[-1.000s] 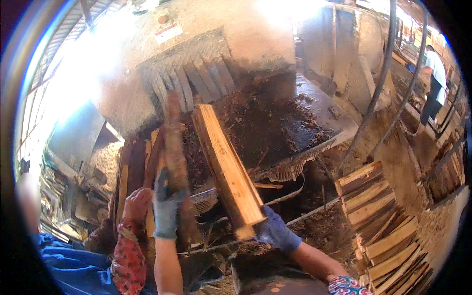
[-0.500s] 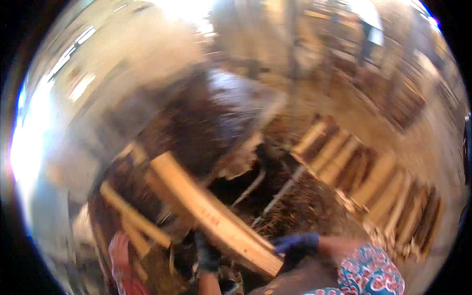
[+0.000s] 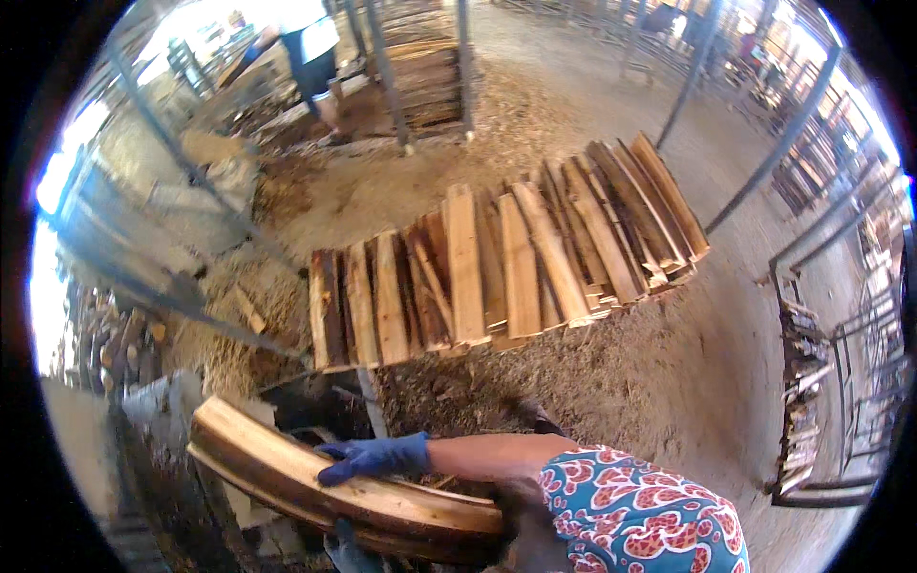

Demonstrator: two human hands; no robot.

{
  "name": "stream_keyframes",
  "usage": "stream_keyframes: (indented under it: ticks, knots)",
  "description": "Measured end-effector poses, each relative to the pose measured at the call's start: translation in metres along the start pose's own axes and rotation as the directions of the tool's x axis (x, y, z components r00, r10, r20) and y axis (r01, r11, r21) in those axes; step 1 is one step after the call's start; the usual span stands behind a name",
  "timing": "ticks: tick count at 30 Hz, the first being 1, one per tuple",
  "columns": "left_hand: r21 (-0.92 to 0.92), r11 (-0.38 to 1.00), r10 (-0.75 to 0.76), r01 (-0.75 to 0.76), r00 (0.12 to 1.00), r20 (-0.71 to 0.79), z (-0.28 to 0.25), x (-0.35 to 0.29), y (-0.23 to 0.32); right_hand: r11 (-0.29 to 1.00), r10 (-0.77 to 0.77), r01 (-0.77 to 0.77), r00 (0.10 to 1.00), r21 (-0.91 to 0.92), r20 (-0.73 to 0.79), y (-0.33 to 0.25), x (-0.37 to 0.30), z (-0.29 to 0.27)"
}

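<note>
A small stack of long wooden boards (image 3: 287, 451) with dark, bark-like edges lies slantwise at the lower left, held between my hands. My right hand (image 3: 373, 458), in a blue glove, grips the upper face near the middle, with thumb and fingers over the board. Below the near side of the boards, my left hand (image 3: 350, 550) shows only in part, in a grey-blue glove. It bears against the lower edge, and most of its fingers are hidden.
A long row of stacked wooden boards (image 3: 468, 272) crosses the middle. Metal posts (image 3: 683, 81) stand around. At right is a metal rack (image 3: 793, 420) with wood pieces. Another person (image 3: 313, 62) stands far left. Wood chips (image 3: 611, 353) cover the ground.
My view has swung right, bringing the board row to the middle. My right hand has shifted from the boards' near end to their upper face. A bare hand at lower left has left view.
</note>
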State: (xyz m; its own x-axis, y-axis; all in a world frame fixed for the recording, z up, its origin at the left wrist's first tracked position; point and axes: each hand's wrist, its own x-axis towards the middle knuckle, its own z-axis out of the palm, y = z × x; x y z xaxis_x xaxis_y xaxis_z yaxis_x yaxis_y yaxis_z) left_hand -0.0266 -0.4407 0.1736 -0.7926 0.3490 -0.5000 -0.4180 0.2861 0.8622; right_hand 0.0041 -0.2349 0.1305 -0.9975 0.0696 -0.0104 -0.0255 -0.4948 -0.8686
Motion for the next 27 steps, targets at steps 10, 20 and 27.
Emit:
stream_keyframes:
  ticks: [10, 20, 27]
  knots:
    - [-0.084, 0.962, 0.265, -0.261, 0.814, 0.517, 0.306, 0.009, 0.051, 0.951, -0.211, -0.049, 0.619, -0.305, -0.757, -0.143, -0.214, -0.258]
    - [-0.208, 0.954, 0.264, -0.218, 0.936, 0.232, 0.212, 0.063, 0.024, 0.51, -0.571, -0.635, 0.255, -0.581, -0.78, -0.072, -0.319, -0.368]
    - [-0.181, 0.806, 0.46, -0.564, 0.788, -0.41, 0.002, -0.004, 0.039, 0.681, 0.0, -0.259, 0.935, -0.685, -0.354, 0.045, -0.195, -0.211]
